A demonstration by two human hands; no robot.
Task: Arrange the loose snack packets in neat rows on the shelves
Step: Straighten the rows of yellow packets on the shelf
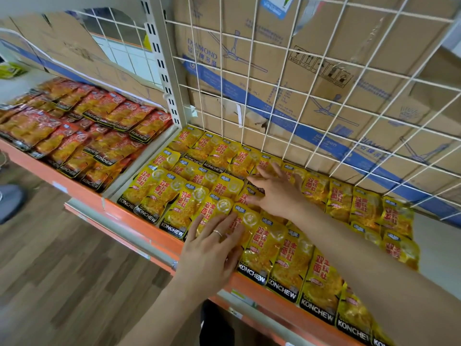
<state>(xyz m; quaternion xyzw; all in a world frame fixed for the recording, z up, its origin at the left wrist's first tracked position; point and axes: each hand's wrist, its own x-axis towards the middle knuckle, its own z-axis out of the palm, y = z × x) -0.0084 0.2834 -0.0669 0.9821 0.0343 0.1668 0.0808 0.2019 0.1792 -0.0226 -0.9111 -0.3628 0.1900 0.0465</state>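
A: Head view. Which step is the person working on?

B: They are squaring up the yellow snack packets in the bay of the shelf under the hands. The left hand is lying flat on a front-row packet by the orange lip, fingers straight and slightly fanned, with a ring showing on one finger. The right hand is reaching further back, fingers spread, pressing down on the middle row. The two hands are sitting apart, and neither is clamping or pinching anything.

A: Where are the packets lying relative to them?

B: Under both palms and all around. Overlapping rows are running out to the left of the left hand and to the right of the right forearm. A back row is lying beyond the right fingertips, against the wire grid. The packets between the hands are looking skewed to me, so I'd judge those rows unfinished.

A: And the next move?

B: Probably sliding the tilted packets into line with their neighbours. That is calling for light pressure, so the slick bags aren't riding over one another or off the front lip.

A: What is each bay holding?

B: The one under the hands is holding only yellow packets. Well to the left of the left hand, past the divider, the other bay is holding red snack packets in overlapped rows. Cardboard boxes are standing behind the grid.
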